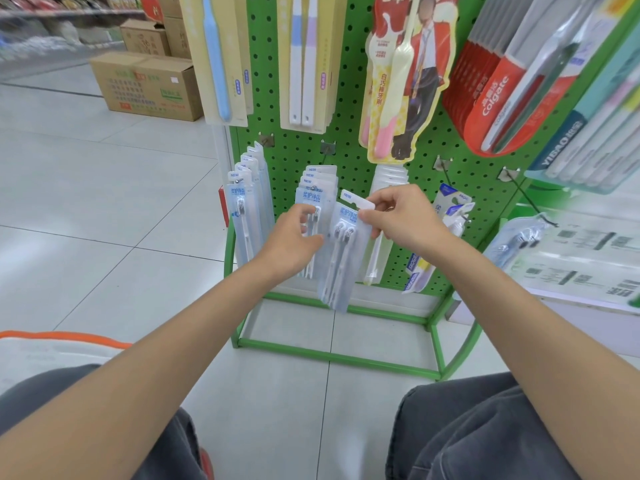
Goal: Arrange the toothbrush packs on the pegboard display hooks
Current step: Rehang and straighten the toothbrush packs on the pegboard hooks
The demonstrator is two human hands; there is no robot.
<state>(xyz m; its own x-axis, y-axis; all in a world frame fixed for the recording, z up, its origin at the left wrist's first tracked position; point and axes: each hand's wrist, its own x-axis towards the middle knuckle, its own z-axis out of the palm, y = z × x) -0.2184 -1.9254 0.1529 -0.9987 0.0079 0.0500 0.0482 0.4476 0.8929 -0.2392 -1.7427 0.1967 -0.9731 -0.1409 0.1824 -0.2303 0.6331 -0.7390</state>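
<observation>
A green pegboard [349, 98] stands in front of me with toothbrush packs on hooks. My right hand [401, 216] pinches the top tab of a pale blue twin toothbrush pack [341, 258], which hangs tilted in front of the board's low row. My left hand [294, 237] rests with its fingers on the front pack of a hanging row of the same blue packs [317, 188]. Another row of these packs [247, 195] hangs at the board's left edge. A clear pack with a white brush [379, 251] hangs behind my right hand.
Bare hooks [446, 171] jut from the board's lower right. Red Colgate packs [498, 84] and other packs hang higher up. Cardboard boxes [149, 84] stand on the tiled floor at left. The green stand's base frame [339, 358] lies near my knees.
</observation>
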